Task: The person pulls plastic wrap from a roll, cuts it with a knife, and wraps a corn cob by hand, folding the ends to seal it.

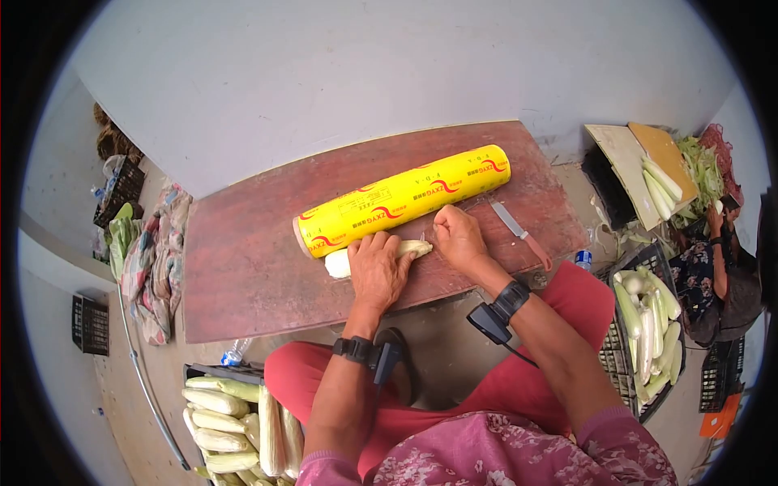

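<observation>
A pale ear of corn (338, 263) lies on the red-brown table along the near side of a big yellow roll of cling film (405, 194). My left hand (377, 267) is closed over the ear's middle, with its ends showing on either side. My right hand (459, 239) is closed in a pinch just right of the ear's tip, apart from it. What sits between those fingers is hidden, though a faint clear strand shows near them. To the right of this hand lies a knife (512, 223) with a reddish handle.
The table (235, 275) meets a white wall at its far edge. Crates of corn stand at lower left (223, 421) and right (648, 324). Beyond the right crate, another person (713, 275) sits by a board (640, 170) holding corn and husks (701, 170).
</observation>
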`<action>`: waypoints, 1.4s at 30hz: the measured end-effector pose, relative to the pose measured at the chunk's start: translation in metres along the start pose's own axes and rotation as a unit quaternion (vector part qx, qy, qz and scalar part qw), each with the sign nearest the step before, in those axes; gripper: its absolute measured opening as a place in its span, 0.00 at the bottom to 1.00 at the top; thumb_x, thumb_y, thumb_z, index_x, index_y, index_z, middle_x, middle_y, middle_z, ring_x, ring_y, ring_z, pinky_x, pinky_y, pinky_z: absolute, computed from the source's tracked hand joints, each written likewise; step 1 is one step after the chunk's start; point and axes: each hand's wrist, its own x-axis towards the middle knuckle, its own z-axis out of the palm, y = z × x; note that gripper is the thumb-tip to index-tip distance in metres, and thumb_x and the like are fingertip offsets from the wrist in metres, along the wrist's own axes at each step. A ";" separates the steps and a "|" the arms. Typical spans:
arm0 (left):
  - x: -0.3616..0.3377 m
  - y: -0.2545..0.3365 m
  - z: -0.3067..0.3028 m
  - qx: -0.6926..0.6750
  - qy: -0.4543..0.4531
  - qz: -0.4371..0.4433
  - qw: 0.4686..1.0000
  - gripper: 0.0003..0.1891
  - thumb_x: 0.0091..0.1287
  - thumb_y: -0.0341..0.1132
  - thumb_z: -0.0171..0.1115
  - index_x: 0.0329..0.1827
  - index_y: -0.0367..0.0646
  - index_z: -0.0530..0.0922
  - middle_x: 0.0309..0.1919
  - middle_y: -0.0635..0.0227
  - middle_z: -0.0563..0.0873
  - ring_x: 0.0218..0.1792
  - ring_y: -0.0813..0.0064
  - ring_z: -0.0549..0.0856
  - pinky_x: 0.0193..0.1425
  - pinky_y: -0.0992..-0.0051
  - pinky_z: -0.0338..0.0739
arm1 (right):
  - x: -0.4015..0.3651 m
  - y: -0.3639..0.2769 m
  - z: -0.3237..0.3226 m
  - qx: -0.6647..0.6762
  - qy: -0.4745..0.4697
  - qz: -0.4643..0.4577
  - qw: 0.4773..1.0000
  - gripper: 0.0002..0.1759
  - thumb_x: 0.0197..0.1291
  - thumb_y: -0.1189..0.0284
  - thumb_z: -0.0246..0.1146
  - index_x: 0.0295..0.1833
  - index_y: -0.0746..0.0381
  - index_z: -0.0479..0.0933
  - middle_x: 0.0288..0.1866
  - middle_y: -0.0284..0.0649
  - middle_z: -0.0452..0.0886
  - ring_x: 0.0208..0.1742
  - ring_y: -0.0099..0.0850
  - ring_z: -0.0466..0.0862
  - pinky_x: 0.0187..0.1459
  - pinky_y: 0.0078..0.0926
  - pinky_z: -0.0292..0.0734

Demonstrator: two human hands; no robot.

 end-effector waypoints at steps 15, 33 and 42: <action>0.002 -0.004 0.001 -0.025 -0.006 -0.014 1.000 0.11 0.59 0.40 0.68 0.41 0.45 0.84 0.35 0.67 0.83 0.43 0.63 0.80 0.51 0.64 0.66 | -0.010 -0.005 0.000 0.129 -0.138 0.026 0.982 0.05 0.54 0.83 0.64 0.37 0.64 0.80 0.36 0.42 0.80 0.37 0.35 0.82 0.41 0.28 0.77; 0.007 -0.008 0.009 0.000 -0.003 -0.030 1.000 0.09 0.64 0.41 0.62 0.39 0.47 0.86 0.34 0.68 0.85 0.40 0.64 0.82 0.46 0.65 0.66 | -0.048 -0.044 0.003 -0.019 -0.059 -0.200 0.978 0.25 0.58 0.80 0.56 0.62 0.69 0.67 0.61 0.53 0.72 0.61 0.49 0.73 0.60 0.45 0.64; 0.010 -0.005 0.012 -0.001 0.022 -0.046 0.999 0.08 0.65 0.38 0.59 0.40 0.46 0.84 0.34 0.63 0.86 0.40 0.61 0.83 0.46 0.63 0.68 | -0.065 -0.034 0.027 -0.096 -0.048 -0.182 0.977 0.34 0.57 0.78 0.56 0.71 0.73 0.59 0.70 0.55 0.64 0.72 0.45 0.64 0.67 0.44 0.55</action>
